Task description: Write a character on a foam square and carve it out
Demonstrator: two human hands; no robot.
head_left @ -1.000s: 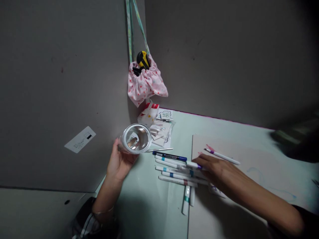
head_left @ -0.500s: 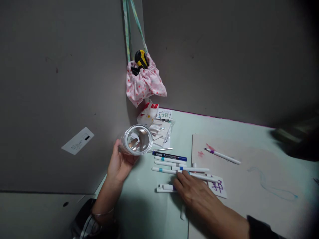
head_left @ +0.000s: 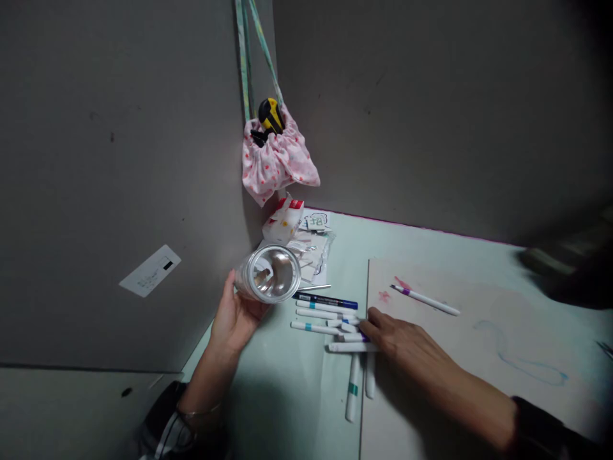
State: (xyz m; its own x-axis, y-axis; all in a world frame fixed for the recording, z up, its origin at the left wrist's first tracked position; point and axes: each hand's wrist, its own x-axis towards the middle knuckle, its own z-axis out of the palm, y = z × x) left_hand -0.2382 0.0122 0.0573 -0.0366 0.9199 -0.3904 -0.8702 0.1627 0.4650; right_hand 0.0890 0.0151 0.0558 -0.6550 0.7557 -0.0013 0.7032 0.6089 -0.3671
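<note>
- Label: a white rectangle fixed to the grey left wall, well apart from the hands.
- Left hand: raised above the table's left edge, fingers clasped around the side of a cup, thumb on the near side.
- Cup: clear plastic, tipped on its side, mouth turned toward the camera and slightly right. It is off the table, just above and left of the pens. A small white item shows inside; what it is cannot be told.
- Pouch: pink, dotted, hung from green straps in the wall corner. A yellow-and-black tool sticks out of its top.
- Packets: a heap of small white and red papers and a clear bag on the table below the pouch, just behind the cup.
- Pens: a loose group of white markers with coloured bands plus one dark blue pen, lying mostly crosswise between the two hands. Two more lie lengthwise, pointing toward the camera.
- Right hand: palm down, fingers bent, fingertips pressing on the right ends of the pens. No full grasp is visible.
- Board: a pale sheet under the right forearm, with pink and blue marks.
- Marker: single, purple-banded, lying on the board, apart from the hand.
</note>
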